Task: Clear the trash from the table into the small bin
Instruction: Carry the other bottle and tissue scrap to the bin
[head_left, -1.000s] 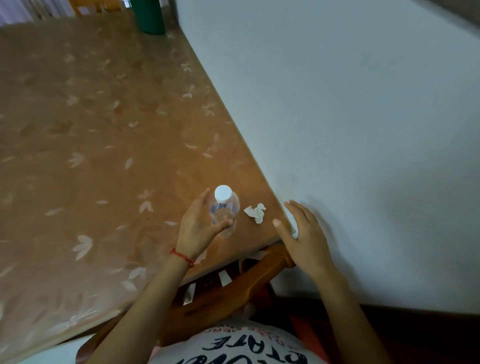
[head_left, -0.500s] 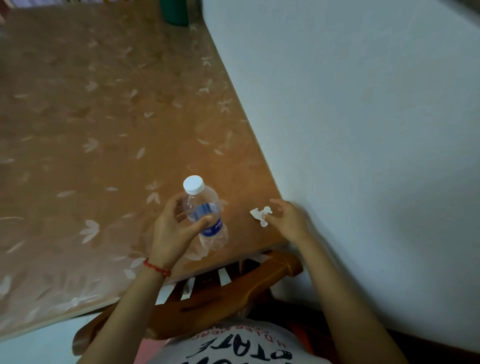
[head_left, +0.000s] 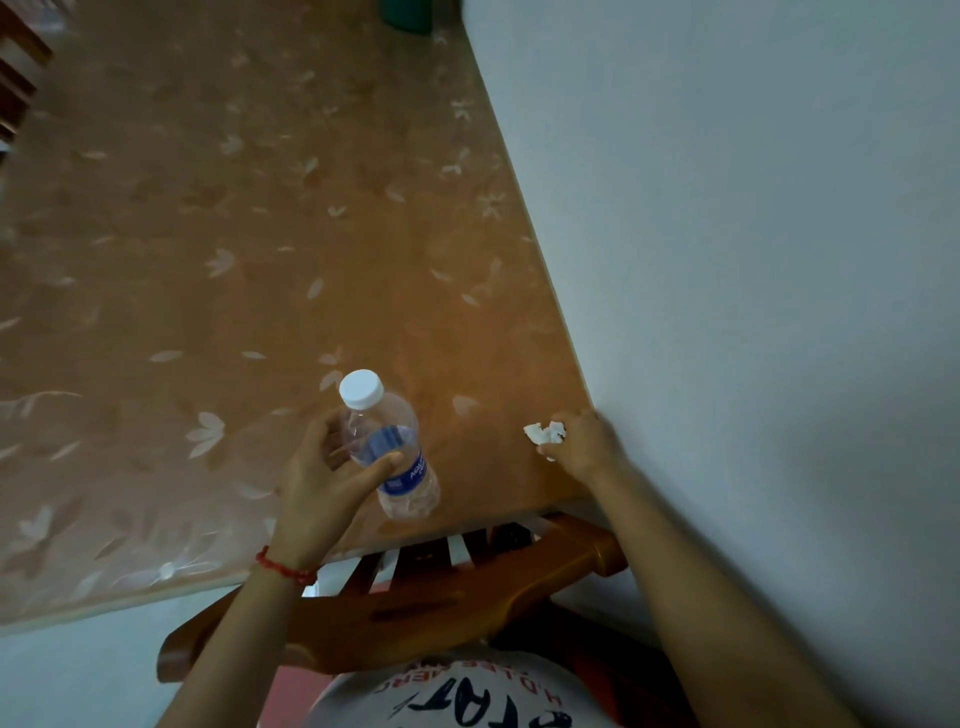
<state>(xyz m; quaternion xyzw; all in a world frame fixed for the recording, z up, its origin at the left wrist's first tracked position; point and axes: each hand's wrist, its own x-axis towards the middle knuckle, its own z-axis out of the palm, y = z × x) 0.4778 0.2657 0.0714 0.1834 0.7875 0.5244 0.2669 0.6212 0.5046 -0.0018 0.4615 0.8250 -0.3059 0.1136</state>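
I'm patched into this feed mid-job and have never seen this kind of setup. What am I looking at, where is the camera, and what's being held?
There is no machine here: a person is working with two bare hands, and the single wide-angle camera is worn on their head, looking forward and down. That is why the arms enter from the bottom of the picture. The brown surface with pale leaf shapes is the table, pushed against a light wall on the right. The left hand, with a red string on the wrist, grips a clear plastic bottle with a white cap and blue label, tilted and seemingly lifted. The right hand is closed on a small crumpled white paper scrap near the table's wall edge. A wooden chair sits below the table edge. A dark green object stands at the far end, cut off by the frame. No bin is in view.
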